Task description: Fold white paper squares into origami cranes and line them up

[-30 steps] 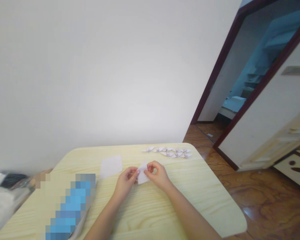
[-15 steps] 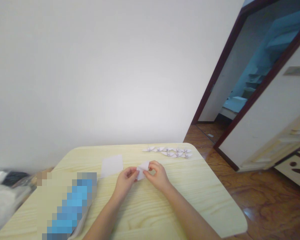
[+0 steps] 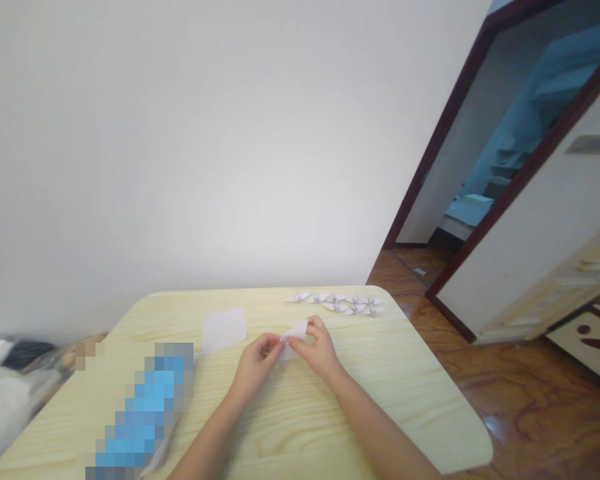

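Note:
Above the middle of the table a small piece of white paper [image 3: 296, 331] is pinched between both hands, partly folded, with one flap raised toward the right. My left hand [image 3: 258, 357] grips its left edge between thumb and fingers. On the other side, my right hand [image 3: 321, 350] has its thumb on the paper and its fingers at the upper corner. The fingers cover part of the folds. To the left lies a flat stack or sheet of white paper [image 3: 224, 330]. Several small folded white paper pieces [image 3: 334, 303] are set out in two rows near the far edge.
The light wood table [image 3: 380, 387] stands against a white wall [image 3: 255, 147]. A blurred-out blue object [image 3: 147, 407] lies at its left front. White bags or cloth [image 3: 5, 393] are beyond the left edge. A doorway [image 3: 460, 147] and a wooden floor [image 3: 445, 333] are at the right.
Both hands have shifted slightly to the right with the paper. A flap of it now stands up under my right fingers, and the paper looks wider than before.

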A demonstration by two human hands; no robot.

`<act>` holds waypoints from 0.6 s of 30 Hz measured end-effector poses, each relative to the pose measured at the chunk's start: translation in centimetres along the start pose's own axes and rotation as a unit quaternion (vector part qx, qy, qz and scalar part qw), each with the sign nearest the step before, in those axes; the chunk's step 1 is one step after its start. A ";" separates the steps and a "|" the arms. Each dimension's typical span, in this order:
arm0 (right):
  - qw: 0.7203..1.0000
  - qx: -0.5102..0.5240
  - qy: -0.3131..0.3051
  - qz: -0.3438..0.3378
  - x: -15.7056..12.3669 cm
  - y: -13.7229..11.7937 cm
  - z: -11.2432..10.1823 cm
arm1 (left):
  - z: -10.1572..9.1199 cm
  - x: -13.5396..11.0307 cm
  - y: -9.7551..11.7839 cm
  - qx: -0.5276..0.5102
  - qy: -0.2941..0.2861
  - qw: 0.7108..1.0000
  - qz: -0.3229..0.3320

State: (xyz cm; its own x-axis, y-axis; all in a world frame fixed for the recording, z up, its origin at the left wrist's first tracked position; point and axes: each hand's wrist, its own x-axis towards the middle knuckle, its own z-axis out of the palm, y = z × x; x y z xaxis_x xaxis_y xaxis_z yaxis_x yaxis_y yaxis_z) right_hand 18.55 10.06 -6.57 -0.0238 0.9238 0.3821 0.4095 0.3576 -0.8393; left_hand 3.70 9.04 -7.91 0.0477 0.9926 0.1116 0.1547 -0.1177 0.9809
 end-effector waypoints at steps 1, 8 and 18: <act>1.000 -0.008 0.005 -0.021 0.0 0.1 -0.1 | 0.0 0.0 0.0 -0.012 -0.005 1.000 -0.010; 0.991 -0.056 -0.042 -0.115 0.0 0.1 -0.3 | -0.3 0.1 0.6 -0.022 -0.009 0.999 -0.045; 0.970 -0.151 -0.071 -0.179 -0.3 -0.7 -0.7 | -0.6 0.0 0.7 -0.182 -0.052 0.970 -0.150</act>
State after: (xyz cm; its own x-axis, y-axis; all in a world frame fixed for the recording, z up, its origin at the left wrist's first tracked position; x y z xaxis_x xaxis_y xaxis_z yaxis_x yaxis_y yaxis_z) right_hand 18.97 9.47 -5.82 -0.3297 0.7651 0.5530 0.6004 0.6220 -0.5026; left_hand 3.22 9.00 -7.11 0.1564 0.9701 -0.1855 -0.1814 0.2128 0.9601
